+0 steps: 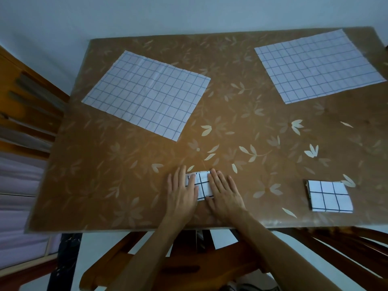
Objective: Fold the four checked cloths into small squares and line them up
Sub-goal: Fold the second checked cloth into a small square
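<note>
A small folded checked cloth [202, 184] lies near the table's front edge, white with dark grid lines. My left hand [182, 194] presses flat on its left side with straight fingers. My right hand [225, 194] presses flat on its right side the same way. Only the middle strip of that cloth shows between them. Another folded checked square [328, 196] lies at the front right, its top layer slightly lifted. Two unfolded checked cloths lie spread flat: one at the back left [147, 94], one at the back right [317, 65].
The table [105, 175] has a brown cover with a pale leaf pattern. A wooden chair [178, 267] stands under its front edge below my arms. More wooden furniture [25, 101] stands along the left side. A pale wall runs behind the table.
</note>
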A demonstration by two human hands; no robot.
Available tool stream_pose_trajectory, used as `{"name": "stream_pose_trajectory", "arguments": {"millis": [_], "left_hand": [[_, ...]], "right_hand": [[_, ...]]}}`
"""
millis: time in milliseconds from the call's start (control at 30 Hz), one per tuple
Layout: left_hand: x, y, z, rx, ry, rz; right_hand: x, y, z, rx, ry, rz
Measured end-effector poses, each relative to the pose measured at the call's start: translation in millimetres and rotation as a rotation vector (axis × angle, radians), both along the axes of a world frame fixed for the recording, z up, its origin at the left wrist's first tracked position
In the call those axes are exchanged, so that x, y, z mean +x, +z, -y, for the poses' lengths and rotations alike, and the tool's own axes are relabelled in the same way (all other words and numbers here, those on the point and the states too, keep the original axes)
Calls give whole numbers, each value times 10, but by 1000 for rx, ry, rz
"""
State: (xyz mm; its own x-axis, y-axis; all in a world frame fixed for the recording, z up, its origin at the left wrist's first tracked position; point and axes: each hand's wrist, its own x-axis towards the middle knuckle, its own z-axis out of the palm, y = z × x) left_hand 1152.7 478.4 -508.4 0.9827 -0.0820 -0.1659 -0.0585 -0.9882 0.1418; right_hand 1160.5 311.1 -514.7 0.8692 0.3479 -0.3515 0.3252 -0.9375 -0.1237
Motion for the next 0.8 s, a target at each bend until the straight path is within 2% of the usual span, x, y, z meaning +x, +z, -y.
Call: {"name": "stream_pose_trajectory", "arguments": {"millis": [133, 300, 367, 467, 533, 800], "left_hand": [[1, -151, 77, 44, -143, -108], [-48, -234, 17, 53, -142, -91], [-53, -239, 3, 35, -153, -82], [-125, -265, -198, 25, -127, -74], [-196, -282, -391, 41, -116, -80], [-172, -90, -486, -48, -121, -166]], "right_hand": [[21, 45, -101, 66, -47, 58], [7, 61, -223, 191, -17, 22], [7, -19, -186, 144, -14, -33], [35, -71, -49, 46, -32, 45], [39, -85, 35, -14, -39, 16], [41, 42, -80, 18, -92, 22]]}}
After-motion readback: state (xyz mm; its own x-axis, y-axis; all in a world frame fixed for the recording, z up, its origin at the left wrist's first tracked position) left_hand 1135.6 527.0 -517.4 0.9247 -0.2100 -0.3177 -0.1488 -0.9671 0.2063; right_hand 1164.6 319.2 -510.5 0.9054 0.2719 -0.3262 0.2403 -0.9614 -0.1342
